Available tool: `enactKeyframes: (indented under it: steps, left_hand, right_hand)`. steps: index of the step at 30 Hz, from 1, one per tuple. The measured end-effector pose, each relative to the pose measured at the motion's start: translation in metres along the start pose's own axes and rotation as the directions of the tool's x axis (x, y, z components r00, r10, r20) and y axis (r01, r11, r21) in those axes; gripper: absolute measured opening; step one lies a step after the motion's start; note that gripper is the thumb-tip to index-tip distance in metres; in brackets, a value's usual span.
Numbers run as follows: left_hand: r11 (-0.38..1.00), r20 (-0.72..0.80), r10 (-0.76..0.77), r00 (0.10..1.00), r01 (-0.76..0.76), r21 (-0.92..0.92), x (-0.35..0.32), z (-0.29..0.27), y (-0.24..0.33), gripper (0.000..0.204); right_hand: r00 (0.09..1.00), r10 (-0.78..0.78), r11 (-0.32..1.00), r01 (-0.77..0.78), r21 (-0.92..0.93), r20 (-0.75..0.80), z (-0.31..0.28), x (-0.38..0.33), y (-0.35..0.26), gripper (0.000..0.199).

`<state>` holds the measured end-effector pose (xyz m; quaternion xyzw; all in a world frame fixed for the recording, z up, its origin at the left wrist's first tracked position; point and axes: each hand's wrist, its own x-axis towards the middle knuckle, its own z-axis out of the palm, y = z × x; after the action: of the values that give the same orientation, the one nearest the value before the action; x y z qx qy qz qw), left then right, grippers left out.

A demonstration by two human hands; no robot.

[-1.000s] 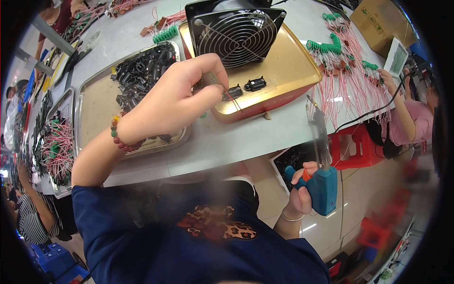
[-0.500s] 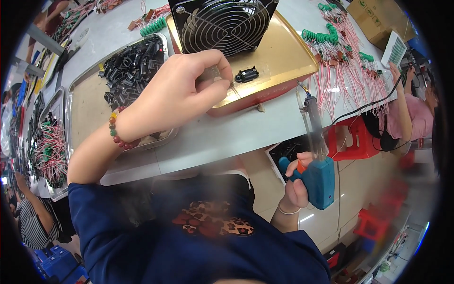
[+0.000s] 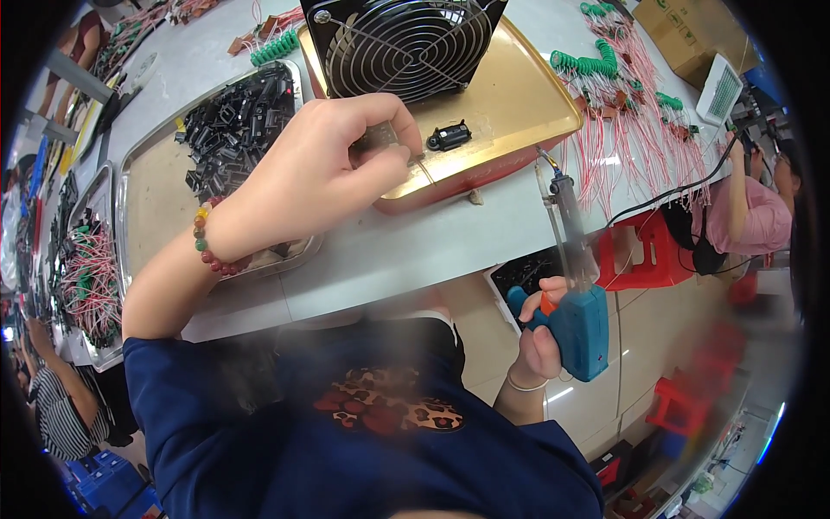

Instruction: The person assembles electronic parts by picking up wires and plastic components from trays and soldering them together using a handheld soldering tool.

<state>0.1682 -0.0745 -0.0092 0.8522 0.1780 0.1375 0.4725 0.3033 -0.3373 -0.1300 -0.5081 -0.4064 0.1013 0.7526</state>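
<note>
My left hand (image 3: 341,160) hovers over the near left part of a gold tin lid (image 3: 536,108), thumb and forefinger pinched together. A thin, wire-like piece (image 3: 425,171) shows beside the fingertips; most of whatever they pinch is hidden. Just right of them, a small black plastic part (image 3: 449,136) lies on the lid. My right hand (image 3: 540,342) grips a teal soldering gun (image 3: 584,333) by its handle, a finger by the orange trigger. The gun points up, its metal tip (image 3: 548,159) near the tin's right front corner, apart from the black part.
A black fan (image 3: 415,56) with a wire guard stands on the tin. To the left, a metal tray (image 3: 151,208) holds a heap of black plastic parts (image 3: 229,130). Green coils with red-and-white wires (image 3: 618,143) spread on the right. A red stool (image 3: 644,255) and co-workers are beyond.
The whole view has shifted very slightly. More of the thin piece shows beside my left fingertips. Both hands keep their grips, and the black part stays on the lid.
</note>
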Motion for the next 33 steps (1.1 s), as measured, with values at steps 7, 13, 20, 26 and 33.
enactKeyframes:
  steps: [7,13,20,26,33]
  left_hand:
    - [1.0,0.002,0.022,1.0,-0.022,0.016,-0.002,0.001,0.001,0.011]
    - [0.999,-0.01,0.02,1.0,-0.02,0.043,0.0,0.002,0.001,0.011]
    - [0.978,-0.055,0.058,0.997,-0.045,0.201,0.006,0.006,0.0,0.009]
    - [0.85,-0.176,0.425,0.888,-0.324,0.416,0.008,0.015,-0.017,0.012]
    - [0.847,-0.278,0.402,0.872,-0.239,0.475,0.009,0.025,-0.02,0.011]
  right_hand:
    - [0.993,0.111,0.991,-0.114,-0.066,-0.043,0.006,0.001,-0.009,0.045]
    - [0.995,0.096,0.994,-0.097,-0.041,-0.021,0.003,0.003,-0.008,0.047]
    - [0.998,0.063,0.998,-0.063,-0.02,0.002,0.0,0.006,-0.007,0.045]
    - [0.988,0.155,0.987,-0.155,-0.029,-0.014,0.008,0.008,-0.014,0.046]
    - [0.978,0.193,0.98,-0.196,-0.027,-0.075,0.012,0.006,-0.003,0.049]
